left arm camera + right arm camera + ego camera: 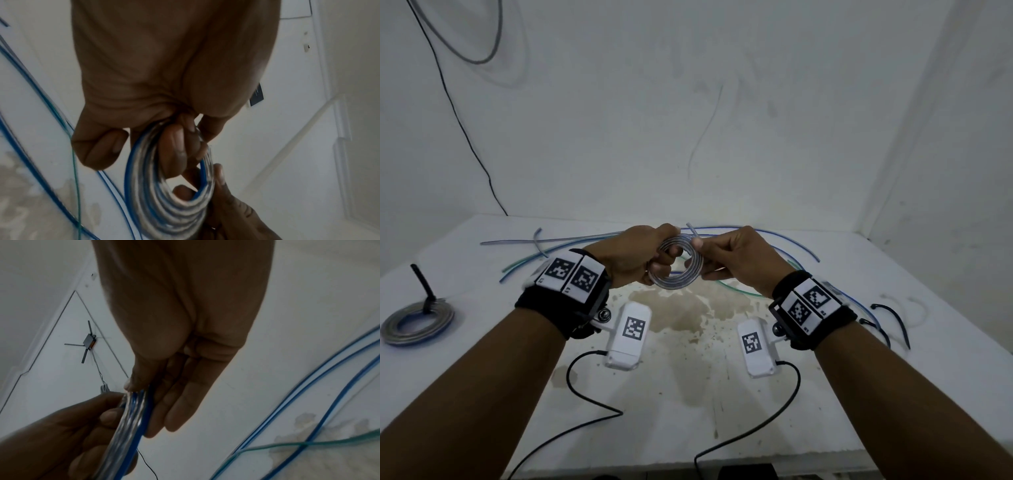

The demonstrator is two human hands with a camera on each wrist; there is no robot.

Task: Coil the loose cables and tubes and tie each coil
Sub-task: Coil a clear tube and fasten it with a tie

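Small round coil of clear tube with blue stripe (678, 265) held above the stained white table (722, 394), left hand (631, 255) gripping its left side with curled fingers, right hand (736, 260) pinching its right side, loose blue and green tubes (784, 240) lying behind, second tied coil (416, 320) far left on the table.

Table (722, 394): wall (688, 120) behind; coil in hand (681, 262) held above table centre, between left hand (630, 257) on its left and right hand (739, 260) on its right, both gripping it; loose tubes (784, 240) on table behind and beneath hands, spreading left and right; tied coil (416, 322) on table far left, tie (424, 287) standing up from it; spare ties (890, 318) on table far right; wrist cameras (628, 335) below wrists, nearer viewer.
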